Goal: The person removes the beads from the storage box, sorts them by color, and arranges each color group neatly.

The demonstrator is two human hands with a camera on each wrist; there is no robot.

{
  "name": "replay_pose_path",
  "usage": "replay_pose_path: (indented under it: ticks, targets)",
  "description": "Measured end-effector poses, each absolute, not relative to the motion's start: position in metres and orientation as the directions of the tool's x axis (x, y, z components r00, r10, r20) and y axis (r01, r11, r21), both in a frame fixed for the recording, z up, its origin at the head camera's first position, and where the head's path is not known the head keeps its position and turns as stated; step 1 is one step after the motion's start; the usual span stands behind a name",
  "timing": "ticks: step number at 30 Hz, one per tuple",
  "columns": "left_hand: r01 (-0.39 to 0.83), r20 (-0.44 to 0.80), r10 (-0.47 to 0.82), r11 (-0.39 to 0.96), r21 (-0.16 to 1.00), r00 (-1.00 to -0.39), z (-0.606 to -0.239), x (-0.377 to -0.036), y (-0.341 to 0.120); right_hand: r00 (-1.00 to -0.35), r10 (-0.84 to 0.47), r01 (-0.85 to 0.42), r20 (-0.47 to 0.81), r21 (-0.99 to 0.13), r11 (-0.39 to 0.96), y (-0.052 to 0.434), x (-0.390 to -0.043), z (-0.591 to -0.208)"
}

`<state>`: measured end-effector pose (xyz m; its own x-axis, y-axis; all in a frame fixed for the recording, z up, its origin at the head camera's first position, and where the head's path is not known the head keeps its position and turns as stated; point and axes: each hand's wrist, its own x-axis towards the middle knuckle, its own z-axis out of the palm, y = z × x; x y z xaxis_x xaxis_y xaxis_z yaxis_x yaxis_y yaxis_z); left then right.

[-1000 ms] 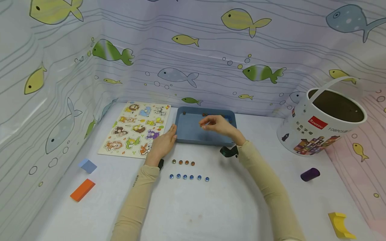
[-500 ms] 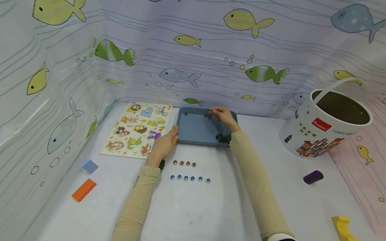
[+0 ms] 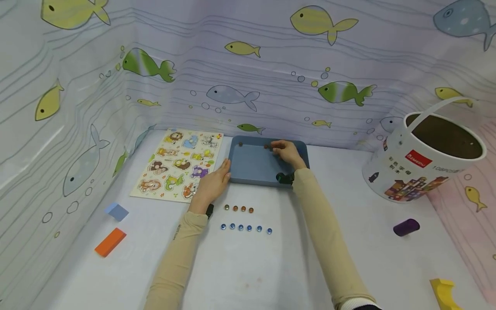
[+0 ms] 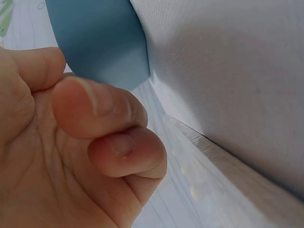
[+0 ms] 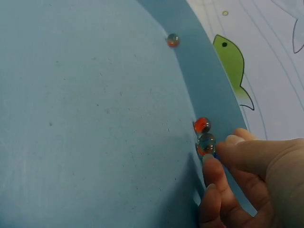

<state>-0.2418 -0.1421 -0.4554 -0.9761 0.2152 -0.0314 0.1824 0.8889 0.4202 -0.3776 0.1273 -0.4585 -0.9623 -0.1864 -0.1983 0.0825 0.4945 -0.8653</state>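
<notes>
A blue-grey tray (image 3: 252,165) lies at the back of the table, with marbles along its far wall. My right hand (image 3: 286,151) reaches into it, thumb and a finger closing on a clear-orange marble (image 5: 206,144). Touching that marble is a red-orange marble (image 5: 202,125); another marble (image 5: 173,40) sits apart, farther along the wall. My left hand (image 3: 212,185) rests at the tray's left side, its fingertips by the rim; its fingers (image 4: 114,109) are loosely bent in the left wrist view and hold nothing. In front lie a row of orange and greenish marbles (image 3: 243,209) and a row of blue marbles (image 3: 249,228).
Left of the tray lies an animal puzzle board (image 3: 176,165). Blue (image 3: 116,212) and orange (image 3: 110,242) blocks lie at the left. At the right are a white bucket (image 3: 399,181), a purple cylinder (image 3: 406,227) and a yellow block (image 3: 443,292). Fish-print curtain surrounds the table.
My right hand has moved from above the tray's middle to the marbles at its far wall and lowered onto one. The left hand has stayed by the tray's left side.
</notes>
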Motion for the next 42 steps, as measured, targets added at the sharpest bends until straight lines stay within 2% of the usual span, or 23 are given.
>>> replay_pose_path:
  ticks: [11, 19, 26, 35, 42]
  targets:
    - [0.182, -0.020, 0.209, 0.889, 0.421, -0.978, -0.455, -0.243, -0.141, -0.951, -0.262, -0.061, -0.162, -0.735, 0.676, 0.120, -0.378, -0.460]
    - [0.181, -0.026, 0.211, 0.888, 0.422, -0.977, -0.453, -0.243, -0.142, -0.957, -0.239, -0.048, -0.164, -0.722, 0.690, 0.118, -0.375, -0.457]
    - [0.194, -0.021, 0.224, 0.884, 0.425, -0.974, -0.455, -0.241, -0.142, -0.936, -0.276, 0.023, -0.216, -0.824, 0.567, 0.123, -0.364, -0.447]
    - [0.188, -0.013, 0.214, 0.888, 0.420, -0.977, -0.456, -0.241, -0.143, -0.902, -0.402, -0.024, -0.157, -0.912, 0.409, 0.129, -0.333, -0.429]
    - [0.186, -0.018, 0.214, 0.885, 0.426, -0.977, -0.456, -0.241, -0.142, -0.817, -0.569, -0.067, -0.088, -0.967, 0.247, 0.136, -0.286, -0.408]
